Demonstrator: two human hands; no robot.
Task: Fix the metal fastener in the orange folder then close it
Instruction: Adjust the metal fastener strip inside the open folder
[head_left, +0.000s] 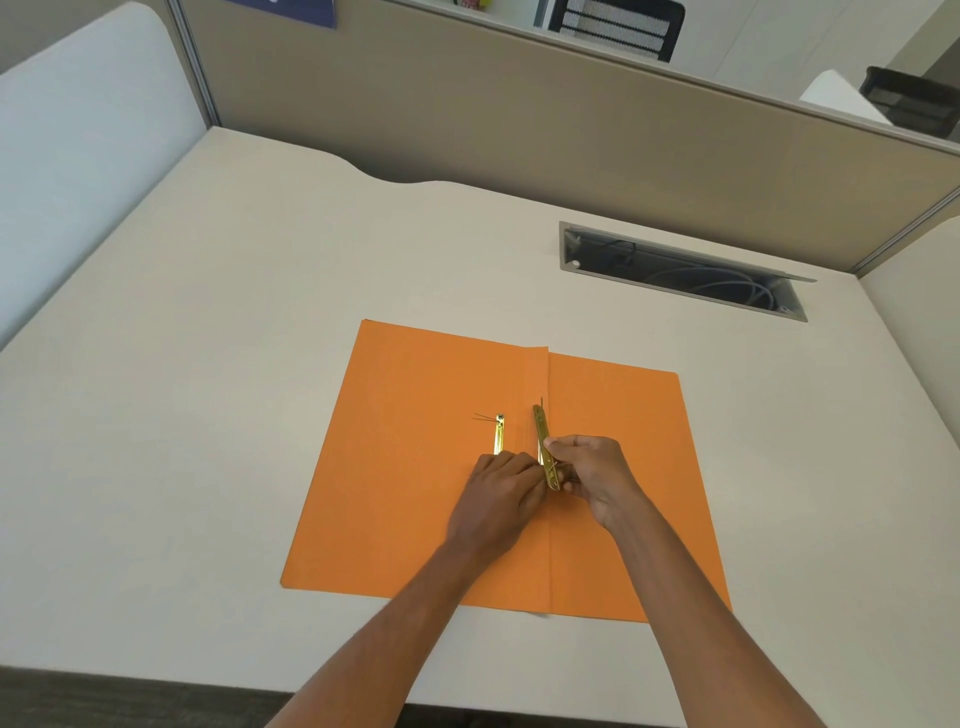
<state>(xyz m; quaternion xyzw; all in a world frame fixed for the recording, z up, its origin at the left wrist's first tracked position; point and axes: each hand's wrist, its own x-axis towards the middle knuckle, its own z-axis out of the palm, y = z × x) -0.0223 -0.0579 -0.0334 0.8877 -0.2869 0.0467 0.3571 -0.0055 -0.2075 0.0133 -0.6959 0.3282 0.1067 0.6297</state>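
The orange folder (415, 467) lies open and flat on the desk, its fold running down the middle. A gold metal fastener bar (543, 434) stands tilted along the fold, pinched near its lower end by my right hand (592, 475). My left hand (504, 488) presses its fingertips against the same lower end, from the left. A second gold fastener strip (500, 434) lies flat on the left flap, its lower part hidden under my left hand. Thin prongs stick out at its top.
The pale desk (208, 415) has an open cable tray (685, 275) with wires at the back right. A beige partition wall (519, 114) runs along the far edge. The desk's front edge is just below my forearms.
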